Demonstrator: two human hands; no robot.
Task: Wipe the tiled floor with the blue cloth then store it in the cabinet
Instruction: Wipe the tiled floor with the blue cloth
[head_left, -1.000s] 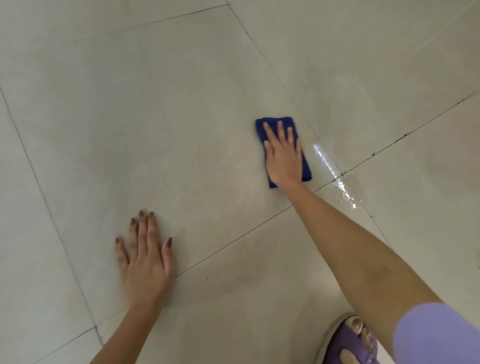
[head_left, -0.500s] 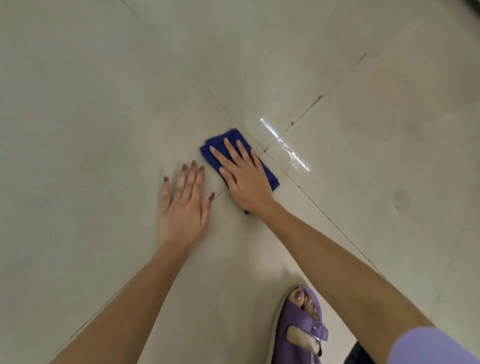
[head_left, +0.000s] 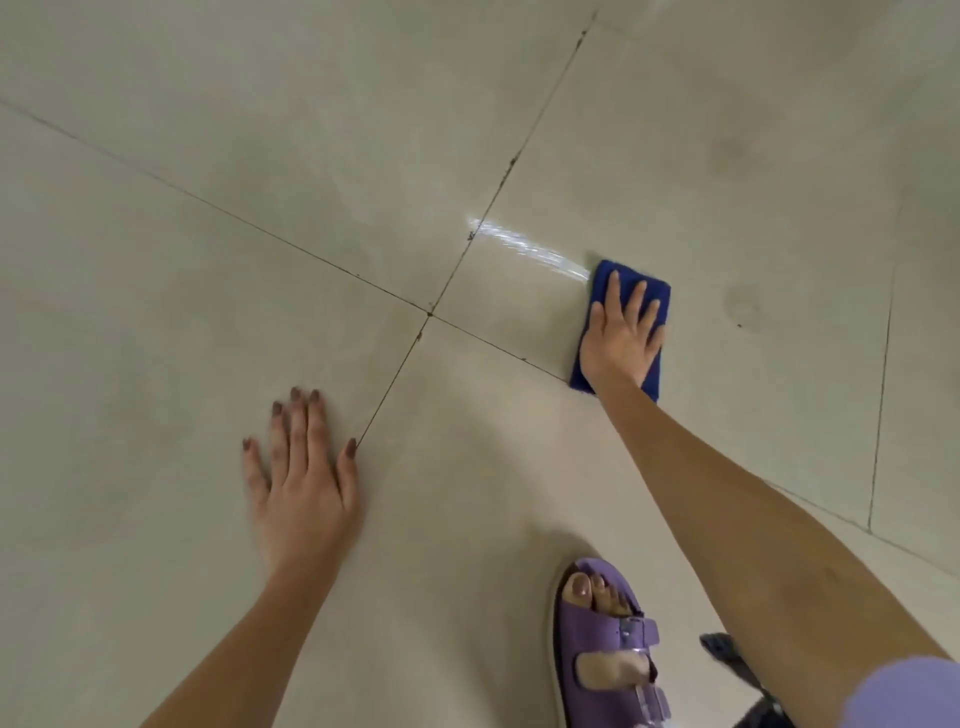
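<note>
The folded, dark blue terry cloth (head_left: 623, 291) lies flat on the pale beige tiled floor (head_left: 260, 156), right of the point where four tiles meet, and straddles a dark grout line (head_left: 493, 340) at its near end. In the head view, the only one, the right hand (head_left: 621, 332) presses on it with the palm down and fingers spread; this grip is fully open, holding the cloth only by downward pressure. The left hand (head_left: 301, 478) is also flat and splayed on the bare floor, well apart from the cloth, and grasps nothing; it seems to bear the person's weight. A shiny wet streak (head_left: 524, 247) runs from the cloth's far left corner back to the grout line.

The cloth looks soft, light and limp, probably damp, so it should slide readily under a flat palm but may bunch or unfold if pushed by one edge. For storing it, pinching the folded layers together at a short end would likely keep it tidy.

The middle of the cloth is hidden beneath the hand, so its folds cannot be counted. A purple strapped sandal (head_left: 608, 654) is cut off by the bottom edge, and a dark object beside it is too cropped to identify. No cabinet is in view.
</note>
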